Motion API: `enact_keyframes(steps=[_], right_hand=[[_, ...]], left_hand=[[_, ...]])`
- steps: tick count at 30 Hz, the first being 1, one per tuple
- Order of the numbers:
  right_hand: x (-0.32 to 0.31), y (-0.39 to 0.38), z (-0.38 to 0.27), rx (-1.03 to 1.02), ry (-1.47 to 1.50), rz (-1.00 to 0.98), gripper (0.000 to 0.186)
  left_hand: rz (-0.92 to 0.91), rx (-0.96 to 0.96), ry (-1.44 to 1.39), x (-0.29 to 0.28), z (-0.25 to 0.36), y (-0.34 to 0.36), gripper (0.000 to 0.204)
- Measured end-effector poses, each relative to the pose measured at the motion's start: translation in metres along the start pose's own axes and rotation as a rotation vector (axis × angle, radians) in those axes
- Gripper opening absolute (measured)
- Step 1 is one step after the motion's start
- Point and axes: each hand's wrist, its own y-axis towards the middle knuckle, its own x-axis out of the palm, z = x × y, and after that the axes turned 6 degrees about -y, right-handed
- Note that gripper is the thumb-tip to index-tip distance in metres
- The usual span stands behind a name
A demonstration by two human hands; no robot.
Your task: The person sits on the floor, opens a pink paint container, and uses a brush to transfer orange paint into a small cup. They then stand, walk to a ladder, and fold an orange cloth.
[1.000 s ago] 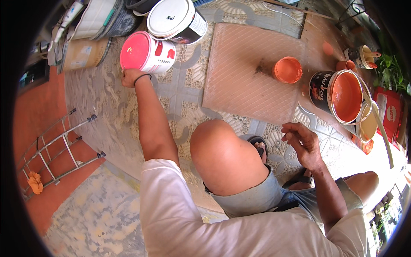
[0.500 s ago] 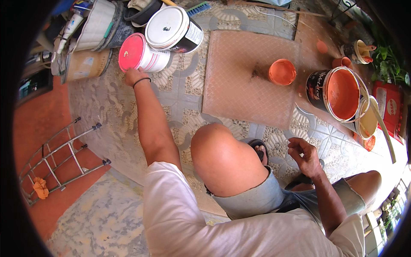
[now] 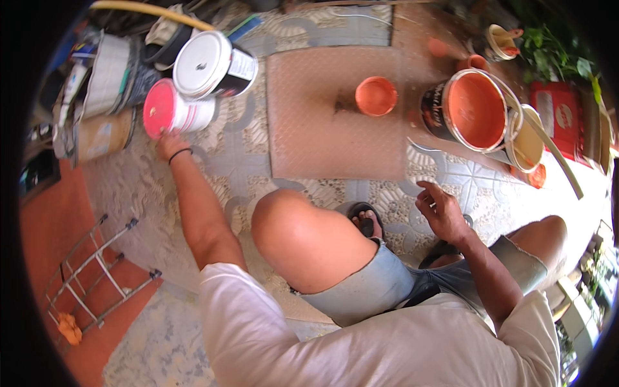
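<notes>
My left hand is stretched out to the far left, its fingers at the near rim of the pink lid on a white paint bucket. The fingers seem closed round the rim, though blur and the hand itself partly hide them. Touching this bucket, a larger black and white bucket has a white lid. My right hand hovers near my right knee with nothing in it, its fingers loosely bent and apart. Beyond it stands an uncovered bucket of orange paint.
A brown board lies on the patterned tiles, holding a small orange-stained tub. A cream bucket and a red container stand at the right. Stacked containers crowd the far left, above a metal ladder.
The view has swung, so the buckets and board sit further left in it. My left hand stays at the pink lid; my right hand keeps much the same pose.
</notes>
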Motion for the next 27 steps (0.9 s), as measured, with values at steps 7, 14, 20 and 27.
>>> enact_keyframes(steps=[7,14,20,27], right_hand=[[-0.034,0.004,-0.001,0.582,0.644,0.276,0.065],[-0.069,-0.035,0.02,0.661,0.978,0.652,0.063],[-0.128,-0.056,0.044,0.532,1.046,1.061,0.058],[-0.184,-0.08,0.068,0.555,1.058,1.243,0.047]], left_hand=[[0.446,0.328,0.187,0.089,-0.023,-0.11,0.066],[-0.215,0.935,0.235,0.222,-0.007,-0.312,0.043],[-0.941,1.007,0.47,0.325,0.022,-0.462,0.036],[-1.537,1.188,0.708,0.386,-0.015,-0.602,0.038]])
